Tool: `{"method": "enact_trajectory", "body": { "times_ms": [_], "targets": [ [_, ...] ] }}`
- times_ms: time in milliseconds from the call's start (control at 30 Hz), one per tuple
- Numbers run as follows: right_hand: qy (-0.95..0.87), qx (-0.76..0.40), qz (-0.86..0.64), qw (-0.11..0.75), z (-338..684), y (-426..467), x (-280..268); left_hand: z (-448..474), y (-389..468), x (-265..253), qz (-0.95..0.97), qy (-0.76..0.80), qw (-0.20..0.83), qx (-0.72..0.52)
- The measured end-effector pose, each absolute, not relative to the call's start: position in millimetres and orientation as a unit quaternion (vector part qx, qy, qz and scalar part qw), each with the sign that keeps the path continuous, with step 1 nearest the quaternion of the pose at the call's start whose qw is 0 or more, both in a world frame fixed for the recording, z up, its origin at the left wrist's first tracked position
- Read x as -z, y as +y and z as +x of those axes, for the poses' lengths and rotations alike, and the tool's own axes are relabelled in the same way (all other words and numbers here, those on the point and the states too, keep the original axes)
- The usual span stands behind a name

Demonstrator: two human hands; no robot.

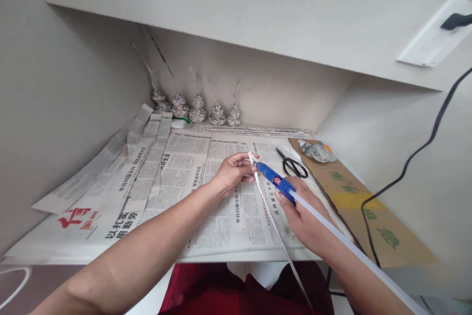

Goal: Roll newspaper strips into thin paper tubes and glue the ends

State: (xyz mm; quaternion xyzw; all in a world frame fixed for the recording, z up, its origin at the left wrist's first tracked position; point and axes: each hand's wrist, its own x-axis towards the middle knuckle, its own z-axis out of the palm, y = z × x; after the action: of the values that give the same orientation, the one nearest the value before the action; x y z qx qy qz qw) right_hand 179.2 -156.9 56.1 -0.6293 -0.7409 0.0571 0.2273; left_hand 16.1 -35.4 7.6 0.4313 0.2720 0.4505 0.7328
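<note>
My left hand is closed on the upper end of a thin rolled paper strip, which trails down past the table's front edge toward my lap. In my right hand is a blue hot glue gun, its nozzle at the strip's top end beside my left fingertips. A long pale glue stick sticks out of the back of the gun and runs along my right forearm. Whether glue is coming out is too small to tell.
Newspaper sheets cover the table, with cut newspaper strips at left. Black scissors lie right of my hands, near a cardboard piece bearing a crumpled bundle. Several woven paper gourds stand behind thin paper rods. A black cable hangs at right.
</note>
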Motion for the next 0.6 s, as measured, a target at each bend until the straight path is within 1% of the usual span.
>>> {"method": "enact_trajectory", "body": {
  "times_ms": [67,233,333,433,533,600],
  "targets": [
    [-0.737,-0.044,-0.64,0.213,183.3,-156.2,-56.1,15.5,-35.3,-8.6,0.428,0.276,0.734,-0.45],
    [-0.717,0.034,-0.673,0.178,220.7,-159.4,-57.7,13.8,-34.2,-12.1,0.41,0.275,0.755,-0.432],
    [-0.698,0.042,-0.699,0.149,260.5,-165.5,-57.5,13.8,-34.1,-12.7,0.379,0.272,0.782,-0.414],
    [-0.655,0.032,-0.742,0.14,309.0,-173.6,-53.8,14.2,-34.7,-12.4,0.357,0.273,0.795,-0.407],
    [-0.6,0.049,-0.789,0.122,360.4,-186.1,-50.5,14.1,-35.4,-11.7,0.354,0.266,0.803,-0.399],
    [-0.577,0.058,-0.8,0.154,389.6,-197.2,-52.6,13.9,-35.8,-11.4,0.357,0.259,0.807,-0.393]
  ]
}}
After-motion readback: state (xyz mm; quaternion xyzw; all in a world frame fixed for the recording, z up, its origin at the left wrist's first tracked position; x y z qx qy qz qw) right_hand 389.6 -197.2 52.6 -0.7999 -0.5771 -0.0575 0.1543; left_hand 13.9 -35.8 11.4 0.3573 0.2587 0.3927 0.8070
